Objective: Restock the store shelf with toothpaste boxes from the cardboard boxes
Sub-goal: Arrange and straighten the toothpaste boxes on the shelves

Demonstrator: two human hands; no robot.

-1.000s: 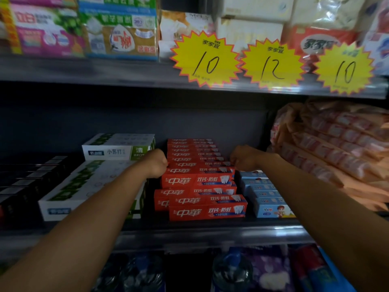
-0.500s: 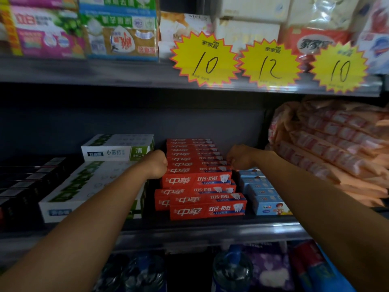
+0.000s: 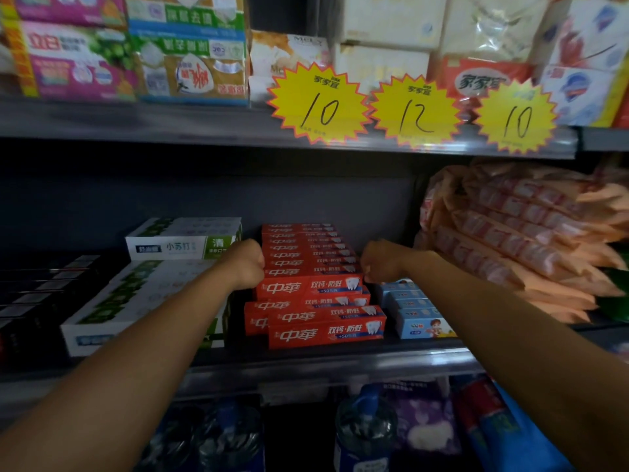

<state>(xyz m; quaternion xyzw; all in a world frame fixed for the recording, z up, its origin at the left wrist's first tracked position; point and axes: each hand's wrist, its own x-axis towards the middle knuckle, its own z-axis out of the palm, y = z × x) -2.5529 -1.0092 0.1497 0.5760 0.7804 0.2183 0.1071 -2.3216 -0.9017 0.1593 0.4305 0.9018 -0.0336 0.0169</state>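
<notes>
A dim store shelf [image 3: 306, 362] runs across the frame, a second shelf [image 3: 136, 120] above it carrying boxed and bagged goods and three yellow starburst price tags [image 3: 318, 105] marked 10, 12 and 10. At far right on the middle shelf, a heap of peach-wrapped packs [image 3: 517, 240] leans against the back wall. To the left lie long white-and-green boxes [image 3: 136, 301], one more stacked at the rear, with a row of black boxes [image 3: 41, 294] beside them at the left edge. In the centre, red toothpaste boxes [image 3: 316, 291] fill a lane from the near lip to the back wall, stacked several high at the rear and stepping down to a single box at the front. Small blue boxes [image 3: 415, 315] sit just right of the red stack. Both bare arms reach in from the near corners: the left hand [image 3: 246, 264] is curled against the left end of the upper red boxes, the right hand [image 3: 383, 262] curled against their right end, the stack held between them; the fingers are hidden, so whether they clasp or merely press cannot be told. Bottles [image 3: 364, 434] and purple packs [image 3: 429, 424] show on the shelf below
</notes>
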